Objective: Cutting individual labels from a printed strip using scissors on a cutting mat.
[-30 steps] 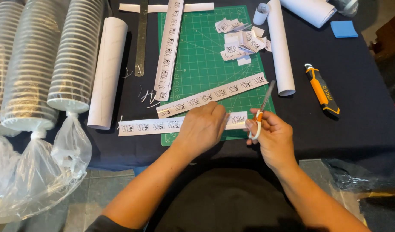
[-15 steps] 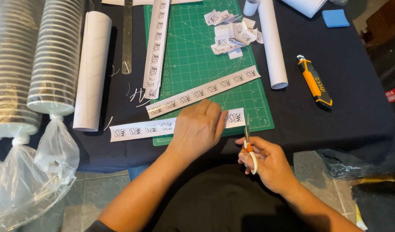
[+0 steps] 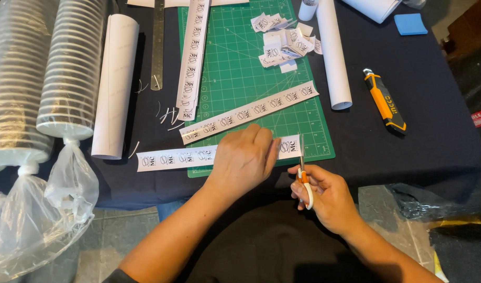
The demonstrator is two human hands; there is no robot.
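My left hand (image 3: 246, 155) lies fingers-down on a long white paper strip (image 3: 172, 157) printed with repeated marks, at the near edge of the green cutting mat (image 3: 240, 68). The strip's right end (image 3: 290, 146) sticks out past my fingers. My right hand (image 3: 319, 191) grips small scissors with an orange and white handle (image 3: 303, 175), blades pointing up at that end of the strip. A second printed strip (image 3: 251, 111) lies slanted just above.
A stack of printed strips (image 3: 192, 57), a steel ruler (image 3: 157, 44), cut paper pieces (image 3: 282, 42), white paper rolls (image 3: 114, 86) (image 3: 332, 52), an orange utility knife (image 3: 384, 100) and a blue pad (image 3: 410, 24) lie on the dark table. Bagged cup stacks (image 3: 67, 68) stand left.
My right hand dropped toward the table's near edge and turned the scissors upright, blades now at the strip's right end. My left hand stayed on the strip.
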